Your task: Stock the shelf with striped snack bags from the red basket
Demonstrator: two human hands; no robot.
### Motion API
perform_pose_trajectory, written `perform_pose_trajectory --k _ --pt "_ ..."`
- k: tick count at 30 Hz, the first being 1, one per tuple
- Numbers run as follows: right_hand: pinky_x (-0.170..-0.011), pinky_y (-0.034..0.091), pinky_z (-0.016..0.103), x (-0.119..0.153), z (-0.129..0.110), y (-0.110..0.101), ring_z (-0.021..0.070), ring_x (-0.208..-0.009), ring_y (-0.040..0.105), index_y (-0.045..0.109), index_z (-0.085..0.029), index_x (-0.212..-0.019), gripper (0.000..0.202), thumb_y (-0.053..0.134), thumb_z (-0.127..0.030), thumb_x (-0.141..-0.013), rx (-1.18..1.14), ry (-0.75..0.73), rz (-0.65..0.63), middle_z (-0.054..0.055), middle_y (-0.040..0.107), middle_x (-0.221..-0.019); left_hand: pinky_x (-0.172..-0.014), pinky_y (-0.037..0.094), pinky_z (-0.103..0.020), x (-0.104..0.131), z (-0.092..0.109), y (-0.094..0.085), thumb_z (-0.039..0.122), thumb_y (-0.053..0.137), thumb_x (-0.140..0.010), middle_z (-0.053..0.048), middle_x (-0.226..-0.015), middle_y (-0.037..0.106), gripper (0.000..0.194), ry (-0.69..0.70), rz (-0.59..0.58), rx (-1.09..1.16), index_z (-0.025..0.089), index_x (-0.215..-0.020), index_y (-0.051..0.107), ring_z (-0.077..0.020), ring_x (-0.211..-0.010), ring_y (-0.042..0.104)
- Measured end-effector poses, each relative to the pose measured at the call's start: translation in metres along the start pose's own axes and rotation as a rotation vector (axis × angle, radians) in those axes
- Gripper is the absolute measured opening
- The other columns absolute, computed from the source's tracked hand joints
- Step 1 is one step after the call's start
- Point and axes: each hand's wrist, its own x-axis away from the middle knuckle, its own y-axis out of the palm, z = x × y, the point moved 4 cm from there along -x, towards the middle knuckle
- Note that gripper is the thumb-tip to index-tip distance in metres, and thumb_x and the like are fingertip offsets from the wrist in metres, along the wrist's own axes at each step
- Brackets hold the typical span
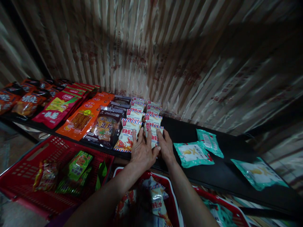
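Note:
Two columns of white snack bags with red and blue edges lie overlapping on the black shelf (227, 171). My left hand (142, 148) rests with fingers spread over the lower part of the front bag (153, 133) of the right column. At that bag's right edge is my right hand (166, 145), its fingers extended and touching the bag. The front bag of the left column (127, 135) lies just left of my left hand. Below my forearms, a red basket with a white rim (174, 192) holds more of these white bags (158, 201).
Brown (104, 127), orange (84, 121), pink (59, 107) and orange-black bags (29, 102) line the shelf's left. Several teal bags (193, 154) lie at the right. A red basket (23, 192) stands front left, another (239, 209) front right. Corrugated sheeting (151, 53) rises behind.

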Motion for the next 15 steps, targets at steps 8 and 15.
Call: perform_pose_trajectory --k 8,15 --pt "-0.081 0.049 0.037 -0.0015 0.0015 0.0023 0.0257 -0.092 0.064 0.055 -0.021 -0.124 0.062 0.051 -0.06 -0.076 -0.014 0.042 -0.05 0.008 0.069 -0.109 -0.113 0.006 -0.057 -0.0006 -0.001 0.0015 0.047 0.032 -0.091 -0.016 -0.145 0.038 0.069 0.005 -0.03 0.055 0.007 -0.145 0.016 -0.0283 -0.138 0.028" --pt "-0.078 0.05 0.036 -0.0001 -0.0021 0.0017 0.0246 -0.085 0.066 0.059 -0.022 -0.118 0.054 0.052 -0.057 -0.077 -0.026 0.004 -0.046 0.006 0.072 -0.1 -0.114 0.004 -0.056 -0.0009 0.0008 0.0 0.045 0.031 -0.091 -0.017 -0.14 0.046 0.069 -0.016 -0.055 0.045 0.006 -0.146 0.014 -0.0269 -0.139 0.026"
